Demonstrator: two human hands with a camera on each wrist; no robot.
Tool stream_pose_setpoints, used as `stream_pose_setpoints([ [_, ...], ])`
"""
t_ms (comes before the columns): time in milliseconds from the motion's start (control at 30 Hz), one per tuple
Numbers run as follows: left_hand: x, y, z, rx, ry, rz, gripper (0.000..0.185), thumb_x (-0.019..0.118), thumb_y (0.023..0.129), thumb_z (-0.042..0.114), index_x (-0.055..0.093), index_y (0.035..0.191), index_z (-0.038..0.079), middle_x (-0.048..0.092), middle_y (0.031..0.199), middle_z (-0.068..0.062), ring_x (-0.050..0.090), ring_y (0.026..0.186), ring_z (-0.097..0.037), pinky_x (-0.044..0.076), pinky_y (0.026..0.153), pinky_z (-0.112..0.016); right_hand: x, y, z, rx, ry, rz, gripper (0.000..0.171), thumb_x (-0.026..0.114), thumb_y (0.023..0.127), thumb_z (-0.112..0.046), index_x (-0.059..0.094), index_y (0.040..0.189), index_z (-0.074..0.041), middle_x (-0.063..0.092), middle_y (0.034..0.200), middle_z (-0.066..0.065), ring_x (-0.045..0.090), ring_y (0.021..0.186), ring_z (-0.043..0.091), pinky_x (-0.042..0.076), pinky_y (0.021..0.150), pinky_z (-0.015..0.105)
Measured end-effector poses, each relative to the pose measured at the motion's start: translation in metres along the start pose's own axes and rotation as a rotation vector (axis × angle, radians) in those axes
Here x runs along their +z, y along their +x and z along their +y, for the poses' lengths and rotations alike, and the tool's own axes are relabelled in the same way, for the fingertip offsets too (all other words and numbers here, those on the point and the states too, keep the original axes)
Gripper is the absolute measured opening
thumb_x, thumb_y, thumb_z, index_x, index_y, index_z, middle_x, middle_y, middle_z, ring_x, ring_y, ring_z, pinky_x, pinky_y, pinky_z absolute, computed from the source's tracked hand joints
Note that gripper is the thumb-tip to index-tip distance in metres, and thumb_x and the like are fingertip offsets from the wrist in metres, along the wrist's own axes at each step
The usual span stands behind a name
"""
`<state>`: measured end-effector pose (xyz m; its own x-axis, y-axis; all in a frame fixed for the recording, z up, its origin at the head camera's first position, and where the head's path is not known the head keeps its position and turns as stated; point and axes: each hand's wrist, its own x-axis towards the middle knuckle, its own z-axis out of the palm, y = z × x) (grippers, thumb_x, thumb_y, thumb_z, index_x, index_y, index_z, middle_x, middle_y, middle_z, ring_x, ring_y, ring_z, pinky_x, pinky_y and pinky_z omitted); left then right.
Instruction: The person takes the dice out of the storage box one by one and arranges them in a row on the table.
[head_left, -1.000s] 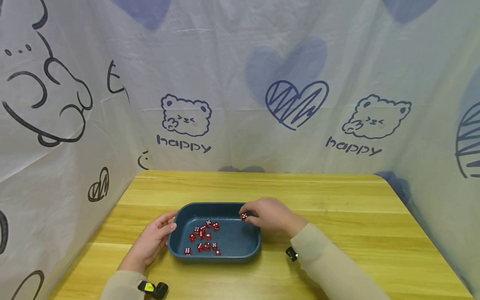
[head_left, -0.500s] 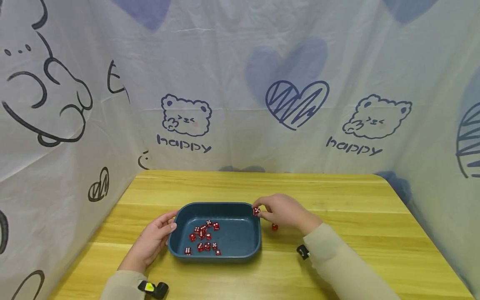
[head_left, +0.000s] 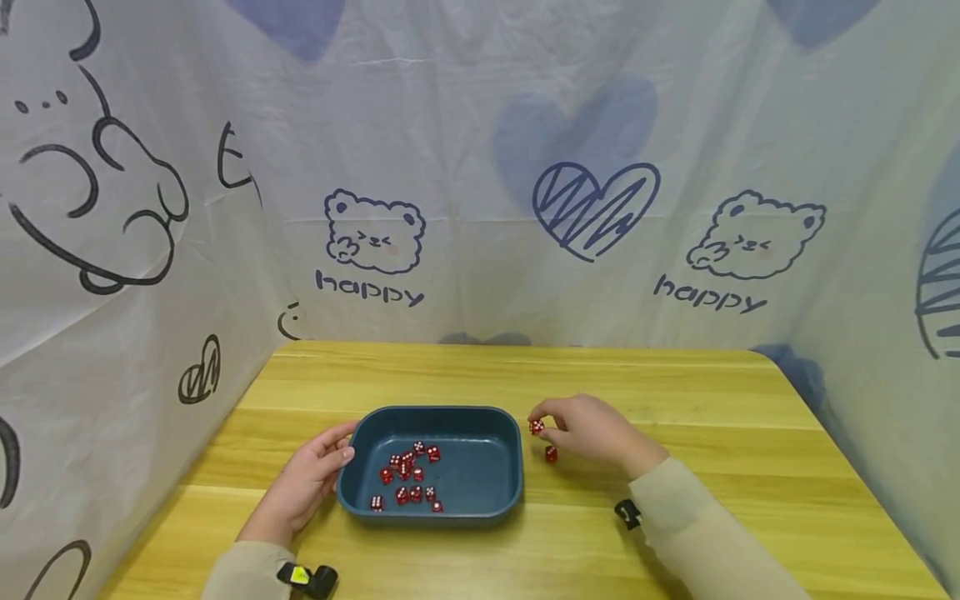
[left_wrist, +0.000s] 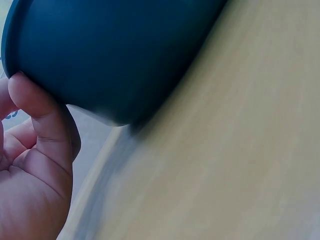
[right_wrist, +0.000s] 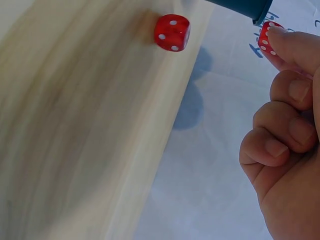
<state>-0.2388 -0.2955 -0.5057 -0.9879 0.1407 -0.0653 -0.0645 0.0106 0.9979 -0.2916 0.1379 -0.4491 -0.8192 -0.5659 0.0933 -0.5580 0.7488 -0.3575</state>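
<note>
Between thumb and forefinger, my right hand (head_left: pixel 596 429) pinches a red die (head_left: pixel 536 427) with white dots, just right of the tray. The right wrist view shows this die (right_wrist: pixel 267 37) at the fingertips, the other fingers curled into the palm. A second red die (head_left: pixel 551 454) lies on the table below that hand. My left hand (head_left: pixel 311 475) holds the left end of a dark blue rectangular tray (head_left: pixel 429 518), thumb at the rim. Several red dice (head_left: pixel 405 468) lie inside the tray, mostly in its left half.
The wooden table (head_left: pixel 712 467) stretches around the tray. White cloth (head_left: pixel 465 125) with bear and heart drawings hangs behind it and along both sides. A small black device (head_left: pixel 309 579) is strapped at the left sleeve.
My right hand has moved right with the pinched die, from over the tray's right end to beside it. The die on the table has come into view. My left hand stays put.
</note>
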Motion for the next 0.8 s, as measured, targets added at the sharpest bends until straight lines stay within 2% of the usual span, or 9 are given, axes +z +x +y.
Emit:
stream_pose_setpoints([
  [433,0.000,0.000,-0.001,-0.018,-0.027,-0.002,0.055,0.056,0.104,0.009,0.036,0.153,-0.004,0.052,0.111,-0.010,0.058,0.081,-0.012,0.050,0.063,-0.021,0.003,-0.012,0.014,0.008,0.019,-0.003,0.022,0.071,0.094,-0.021,0.074,0.116,-0.018,0.048,0.065,-0.010,0.042,0.057,0.007,0.037,0.054,0.027],
  [800,-0.002,0.003,-0.004,-0.003,-0.014,-0.002,0.053,0.056,0.104,0.010,0.038,0.152,-0.004,0.054,0.113,-0.014,0.058,0.080,-0.013,0.050,0.062,-0.021,0.014,-0.021,0.028,0.057,0.027,-0.020,0.023,0.070,0.095,-0.025,0.073,0.117,-0.021,0.050,0.066,-0.010,0.044,0.057,0.007,0.039,0.054,0.028],
])
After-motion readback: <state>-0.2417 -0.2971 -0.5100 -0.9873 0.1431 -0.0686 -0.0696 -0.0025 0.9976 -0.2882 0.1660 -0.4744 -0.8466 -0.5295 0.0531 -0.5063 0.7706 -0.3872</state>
